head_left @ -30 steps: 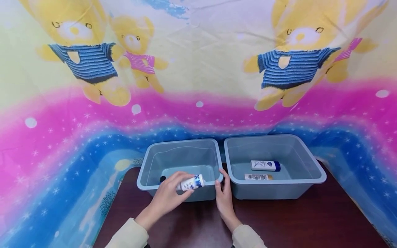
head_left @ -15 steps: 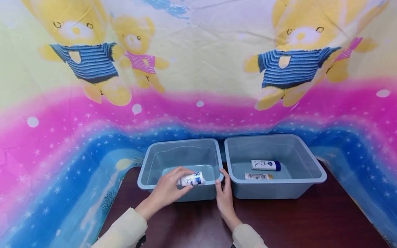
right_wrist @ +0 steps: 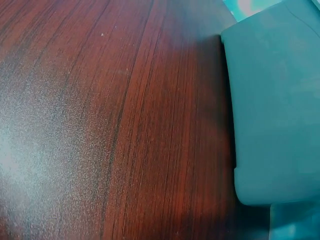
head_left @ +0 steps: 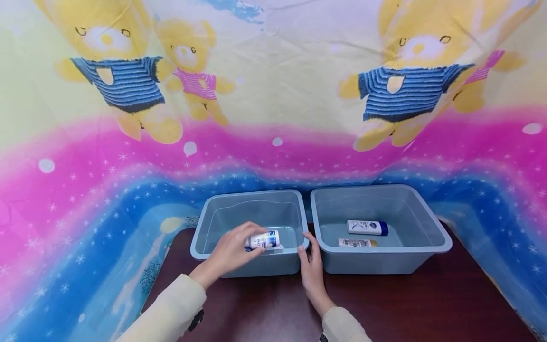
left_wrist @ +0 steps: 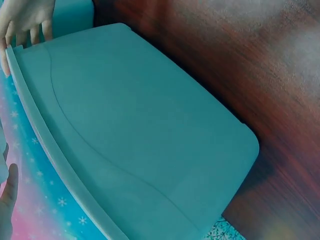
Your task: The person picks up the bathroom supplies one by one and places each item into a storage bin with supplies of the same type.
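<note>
In the head view my left hand (head_left: 235, 247) grips a small white bottle with a blue label (head_left: 264, 239), tilted over the front of the left grey-blue plastic bin (head_left: 249, 194). My right hand (head_left: 313, 270) holds that bin's front right corner, thumb in front and fingers along the right side. The left wrist view shows the bin wall (left_wrist: 140, 120) large, with the right hand (left_wrist: 30, 20) at its rim and a left finger (left_wrist: 7, 200) at the edge. Only table and bin wall show in the right wrist view. My left hand covers part of the left bin's inside.
The right bin (head_left: 384, 249) stands beside the left one. In it lie a white bottle with a dark blue cap (head_left: 366, 227) and a white container with a tan cap (head_left: 356, 242). Both bins stand on a dark wooden table (head_left: 384, 304), before a cloth with bears (head_left: 273, 95).
My left hand has moved up and slightly forward with the bottle, from the front rim to over the left bin. The right hand keeps its hold on the corner.
</note>
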A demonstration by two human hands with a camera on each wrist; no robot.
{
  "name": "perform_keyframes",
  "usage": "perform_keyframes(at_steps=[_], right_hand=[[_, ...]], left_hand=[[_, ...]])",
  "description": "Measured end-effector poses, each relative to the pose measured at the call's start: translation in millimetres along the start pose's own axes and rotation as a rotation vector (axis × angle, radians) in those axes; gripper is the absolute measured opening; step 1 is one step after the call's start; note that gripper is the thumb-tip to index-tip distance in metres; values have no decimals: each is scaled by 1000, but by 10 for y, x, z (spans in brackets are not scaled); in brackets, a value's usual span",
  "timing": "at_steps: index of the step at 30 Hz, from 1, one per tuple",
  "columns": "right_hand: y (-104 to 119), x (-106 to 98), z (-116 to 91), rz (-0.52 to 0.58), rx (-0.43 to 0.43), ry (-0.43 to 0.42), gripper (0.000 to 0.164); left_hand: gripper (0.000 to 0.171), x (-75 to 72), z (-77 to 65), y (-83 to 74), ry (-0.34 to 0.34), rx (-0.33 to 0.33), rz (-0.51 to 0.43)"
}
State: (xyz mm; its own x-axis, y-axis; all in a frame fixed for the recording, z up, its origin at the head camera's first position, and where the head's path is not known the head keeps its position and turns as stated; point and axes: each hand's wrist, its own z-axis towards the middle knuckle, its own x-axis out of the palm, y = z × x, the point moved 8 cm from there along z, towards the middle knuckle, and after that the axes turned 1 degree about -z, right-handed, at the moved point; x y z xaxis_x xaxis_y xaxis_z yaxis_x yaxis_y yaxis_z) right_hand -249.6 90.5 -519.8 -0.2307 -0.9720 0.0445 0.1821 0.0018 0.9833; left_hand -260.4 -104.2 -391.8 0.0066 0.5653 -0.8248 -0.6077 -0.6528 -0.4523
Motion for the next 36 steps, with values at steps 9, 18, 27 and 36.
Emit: perform_keyframes(at_steps=[9,18,27,36], right_hand=[[79,-23,-6,12,-12,-24,42],[396,-62,-93,1,-30,-25,38],[35,-50,-21,45,-6,-54,37],[10,-44,-13,49,5,-59,35]], left_hand=[[42,8,95,88,7,-47,0],[41,33,174,230,14,-99,-8],[42,70,299,306,120,-130,-31],[41,127,426,376,219,-184,-49]])
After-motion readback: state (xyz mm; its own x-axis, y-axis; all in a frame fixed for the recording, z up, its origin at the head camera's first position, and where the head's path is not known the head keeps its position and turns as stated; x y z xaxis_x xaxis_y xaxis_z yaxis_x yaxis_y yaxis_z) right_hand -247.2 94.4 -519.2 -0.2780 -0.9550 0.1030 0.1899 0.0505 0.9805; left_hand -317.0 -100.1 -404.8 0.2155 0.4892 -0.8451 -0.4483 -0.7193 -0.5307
